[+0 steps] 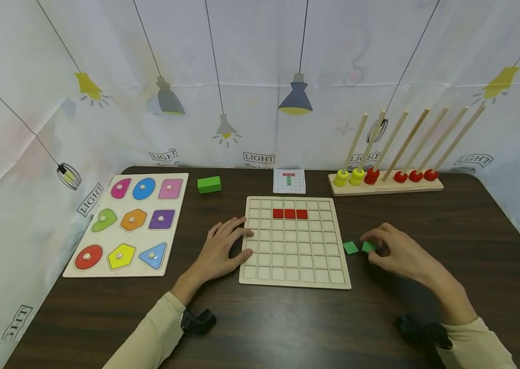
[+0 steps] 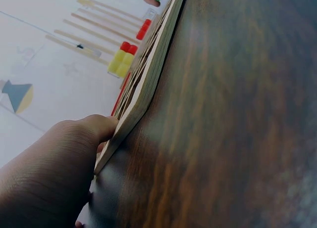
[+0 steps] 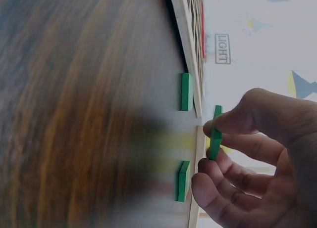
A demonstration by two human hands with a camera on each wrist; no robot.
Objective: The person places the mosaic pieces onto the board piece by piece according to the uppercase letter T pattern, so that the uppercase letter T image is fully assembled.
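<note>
My left hand [image 1: 220,248] rests at the left edge of a wooden grid board [image 1: 284,261], its thumb and relaxed fingers touching the rim. Three red square tiles [image 1: 289,213] sit side by side in the board's second row from the top. To the right of the board, my right hand [image 1: 395,251] pinches a green square tile [image 3: 215,134] between thumb and fingers, raised above the table. Another green tile [image 1: 350,248] lies flat close to the board's right edge. The right wrist view shows a further green tile [image 3: 183,181] on the table below the fingers.
Behind the board lies a small pattern card [image 1: 289,187] with a red and green T. A green block [image 1: 209,184] stands back left, beside a shape puzzle board [image 1: 174,205]. At the back right is a peg stand [image 1: 389,187] with yellow and red beads on upright rods.
</note>
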